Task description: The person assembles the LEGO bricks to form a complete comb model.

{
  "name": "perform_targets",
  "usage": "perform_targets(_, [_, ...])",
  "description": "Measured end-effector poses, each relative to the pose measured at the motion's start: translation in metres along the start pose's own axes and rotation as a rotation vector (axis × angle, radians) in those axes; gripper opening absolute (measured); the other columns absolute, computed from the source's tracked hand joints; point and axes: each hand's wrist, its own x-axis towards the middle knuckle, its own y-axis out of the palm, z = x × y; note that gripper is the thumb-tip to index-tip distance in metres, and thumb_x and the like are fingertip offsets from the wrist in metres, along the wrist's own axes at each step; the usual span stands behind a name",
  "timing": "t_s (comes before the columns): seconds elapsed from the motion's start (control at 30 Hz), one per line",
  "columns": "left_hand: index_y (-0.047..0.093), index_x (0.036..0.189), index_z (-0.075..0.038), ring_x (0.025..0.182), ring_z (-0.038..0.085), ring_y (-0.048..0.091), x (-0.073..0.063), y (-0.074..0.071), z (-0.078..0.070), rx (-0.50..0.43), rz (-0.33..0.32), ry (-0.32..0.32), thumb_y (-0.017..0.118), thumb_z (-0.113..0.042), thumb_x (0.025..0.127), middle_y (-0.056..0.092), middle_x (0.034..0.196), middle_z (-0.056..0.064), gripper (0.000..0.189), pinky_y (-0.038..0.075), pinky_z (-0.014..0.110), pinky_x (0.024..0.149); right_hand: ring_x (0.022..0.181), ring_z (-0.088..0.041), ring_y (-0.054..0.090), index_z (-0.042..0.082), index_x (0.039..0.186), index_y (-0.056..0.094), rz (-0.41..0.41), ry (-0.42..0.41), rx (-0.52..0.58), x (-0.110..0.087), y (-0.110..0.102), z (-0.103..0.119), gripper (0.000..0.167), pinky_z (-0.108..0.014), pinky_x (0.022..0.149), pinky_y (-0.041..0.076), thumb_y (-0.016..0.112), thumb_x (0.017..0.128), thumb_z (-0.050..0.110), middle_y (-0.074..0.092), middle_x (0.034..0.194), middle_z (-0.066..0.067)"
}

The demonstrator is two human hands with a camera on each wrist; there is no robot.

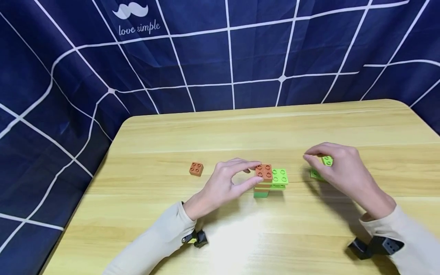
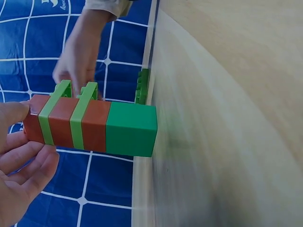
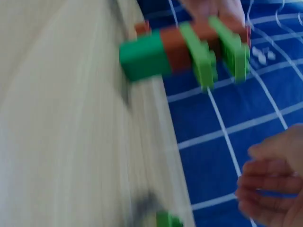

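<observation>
Head view: left hand (image 1: 223,181), centre, pinches the top of a brick tower (image 1: 263,173) standing on the bench (image 1: 144,214). Right hand (image 1: 340,170), right of frame, gap narrow, over green bricks (image 1: 327,160). Lone brown brick (image 1: 196,169) left of centre.

Left wrist view: tower at left-centre; brown bricks alternate with light-green plates (image 2: 84,113) above a green base brick (image 2: 131,128).

Right wrist view: blurred; right hand lower right, loosely bent, nothing held.

Judgement: stacking step, left hand steadying; next move probably calls for a right-hand pinch on a green brick.

head view: green bricks (image 1: 327,160) — partly hidden by right hand (image 1: 344,172) | right wrist: tower (image 3: 182,52) — blurred
</observation>
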Motion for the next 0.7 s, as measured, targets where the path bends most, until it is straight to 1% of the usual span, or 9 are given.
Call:
perform_targets(0.03, [0.067,0.114,0.003,0.09,0.022,0.068,0.0,0.0,0.0,-0.002,-0.001,0.001,0.074,-0.014,0.083,0.071,0.106,0.014,0.035,0.05,0.017,0.089,0.08,-0.031,0.068,0.005,0.091,0.074,0.027,0.039,-0.02,-0.001,-0.001,-0.007,0.01,-0.036,0.074,0.051,0.075,0.081,0.007,0.072,0.09,-0.011])
perform_targets(0.1, [0.067,0.114,0.002,0.09,0.022,0.068,-0.001,0.0,0.0,-0.004,-0.003,0.002,0.074,-0.014,0.083,0.071,0.106,0.013,0.035,0.05,0.017,0.089,0.08,-0.034,0.067,0.001,0.096,0.073,0.08,0.121,-0.058,-0.003,-0.003,-0.018,0.015,-0.045,0.069,0.05,0.072,0.084,0.011,0.071,0.093,-0.017])
perform_targets(0.2, [0.067,0.114,0.002,0.089,0.022,0.068,-0.002,-0.001,0.001,-0.004,-0.008,0.005,0.075,-0.014,0.083,0.071,0.105,0.013,0.035,0.05,0.017,0.088,0.077,-0.035,0.065,-0.005,0.102,0.07,0.135,0.202,-0.095,-0.004,-0.004,-0.031,0.024,-0.048,0.064,0.05,0.07,0.086,0.014,0.069,0.096,-0.023])
perform_targets(0.27, [0.067,0.114,0.002,0.088,0.022,0.068,-0.002,-0.001,0.001,-0.002,-0.01,0.004,0.075,-0.014,0.083,0.071,0.105,0.013,0.036,0.051,0.017,0.088,0.076,-0.035,0.063,-0.008,0.104,0.068,0.15,0.23,-0.127,-0.004,-0.004,-0.037,0.028,-0.049,0.062,0.049,0.07,0.086,0.014,0.067,0.096,-0.027])
perform_targets(0.33, [0.067,0.114,0.002,0.088,0.022,0.068,-0.002,-0.001,0.001,-0.003,-0.011,0.003,0.075,-0.014,0.083,0.071,0.105,0.013,0.036,0.051,0.017,0.087,0.074,-0.037,0.062,-0.011,0.104,0.066,0.164,0.243,-0.152,-0.004,-0.003,-0.043,0.031,-0.053,0.061,0.049,0.07,0.085,0.012,0.065,0.096,-0.031])
perform_targets(0.43, [0.067,0.114,0.002,0.088,0.022,0.068,-0.002,-0.001,0.001,-0.004,-0.012,0.002,0.075,-0.014,0.083,0.071,0.106,0.013,0.036,0.051,0.017,0.087,0.066,-0.035,0.057,-0.013,0.099,0.064,0.214,0.268,-0.192,-0.005,0.0,-0.05,0.031,-0.049,0.053,0.045,0.071,0.084,0.013,0.062,0.082,-0.028])
perform_targets(0.53, [0.067,0.114,0.002,0.088,0.021,0.068,-0.003,-0.001,0.001,-0.005,-0.009,0.005,0.075,-0.013,0.083,0.071,0.106,0.012,0.036,0.051,0.017,0.087,0.058,-0.027,0.048,-0.01,0.088,0.06,0.284,0.297,-0.214,-0.006,0.003,-0.054,0.031,-0.038,0.044,0.036,0.071,0.086,0.018,0.053,0.068,-0.017])
perform_targets(0.57, [0.067,0.114,0.001,0.088,0.021,0.068,-0.003,-0.001,0.002,-0.004,-0.007,0.008,0.075,-0.013,0.083,0.071,0.106,0.012,0.035,0.051,0.017,0.087,0.056,-0.025,0.044,-0.008,0.085,0.058,0.303,0.305,-0.218,-0.007,0.004,-0.055,0.031,-0.035,0.043,0.033,0.07,0.086,0.02,0.05,0.065,-0.013])
perform_targets(0.7, [0.067,0.114,0.001,0.088,0.02,0.068,-0.002,-0.001,0.002,-0.002,0.001,0.008,0.075,-0.013,0.083,0.072,0.106,0.012,0.035,0.051,0.017,0.086,0.056,-0.026,0.044,-0.012,0.089,0.056,0.323,0.334,-0.229,-0.009,0.007,-0.057,0.036,-0.035,0.041,0.033,0.07,0.086,0.021,0.048,0.065,-0.014])
